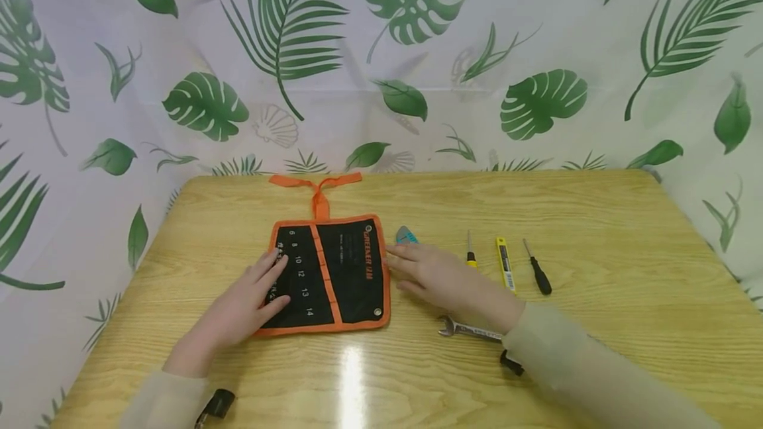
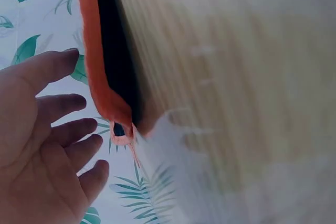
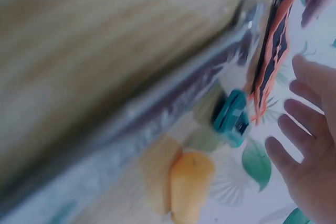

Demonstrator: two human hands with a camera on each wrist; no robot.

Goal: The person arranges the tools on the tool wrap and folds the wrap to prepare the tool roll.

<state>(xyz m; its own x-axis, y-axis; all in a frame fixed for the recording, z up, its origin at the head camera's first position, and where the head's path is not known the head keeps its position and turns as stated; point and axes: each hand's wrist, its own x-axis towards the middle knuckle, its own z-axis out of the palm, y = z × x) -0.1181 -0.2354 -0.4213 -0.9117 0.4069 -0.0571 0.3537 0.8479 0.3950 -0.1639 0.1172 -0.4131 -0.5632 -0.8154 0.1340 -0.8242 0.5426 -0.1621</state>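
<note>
A black tool pouch (image 1: 357, 296) with orange edging lies unrolled on the table, its pocket row marked with printed numbers. My left hand (image 1: 244, 303) is over its left side, fingers spread and relaxed. Close at the right edge is my right hand (image 1: 435, 277), its fingers extended and nothing in them. Just beyond those fingers sits a small teal and grey object (image 1: 406, 236), partly covered by the hand. An open-end wrench (image 1: 467, 330) lies under the right forearm, which hides its far end; in the right wrist view the wrench (image 3: 173, 93) looms large and blurred.
To the right lie a yellow-and-black screwdriver (image 1: 471, 257), a slim yellow item (image 1: 505, 263) with a label, and a black-handled screwdriver (image 1: 539, 273). The pouch's orange tie (image 1: 320, 197) reaches the table's back edge. Behind hangs a leaf-patterned cloth (image 1: 334, 131).
</note>
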